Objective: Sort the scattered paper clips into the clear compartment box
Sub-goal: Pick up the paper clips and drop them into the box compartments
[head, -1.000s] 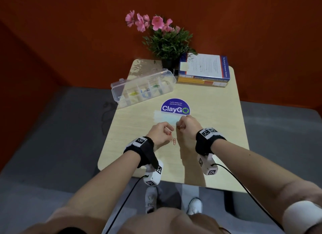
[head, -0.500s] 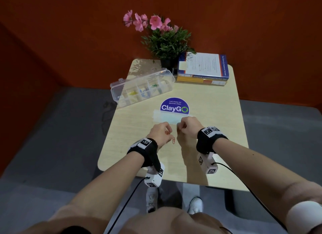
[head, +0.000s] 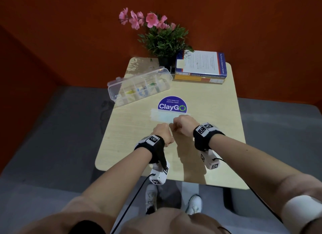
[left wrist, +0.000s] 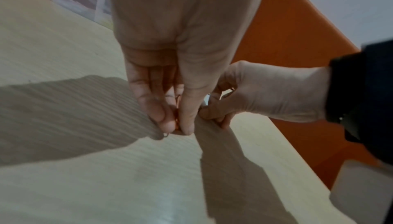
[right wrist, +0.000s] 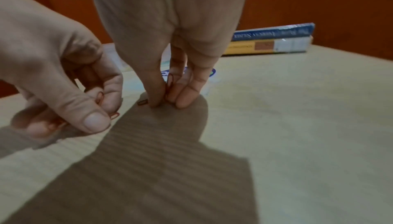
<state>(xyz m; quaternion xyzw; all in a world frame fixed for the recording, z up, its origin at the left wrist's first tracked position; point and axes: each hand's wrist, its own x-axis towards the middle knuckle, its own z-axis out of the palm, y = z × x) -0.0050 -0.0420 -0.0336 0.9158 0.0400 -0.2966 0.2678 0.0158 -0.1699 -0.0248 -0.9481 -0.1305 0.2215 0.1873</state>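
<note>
Both hands pinch red clips: the left hand (right wrist: 59, 83) and right hand (right wrist: 170, 56) should lift cleanly off the counter (head: 209, 122) before carrying.

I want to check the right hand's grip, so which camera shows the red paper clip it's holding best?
The right wrist view: the red paper clip stands pinched in the right hand fingers. The head view shows only the back of that hand. The left wrist view shows its curled fingers, the clip unclear.

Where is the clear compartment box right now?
In the head view the clear box sits open at the table's far left, beside the flower pot and left of the stacked books.
</note>
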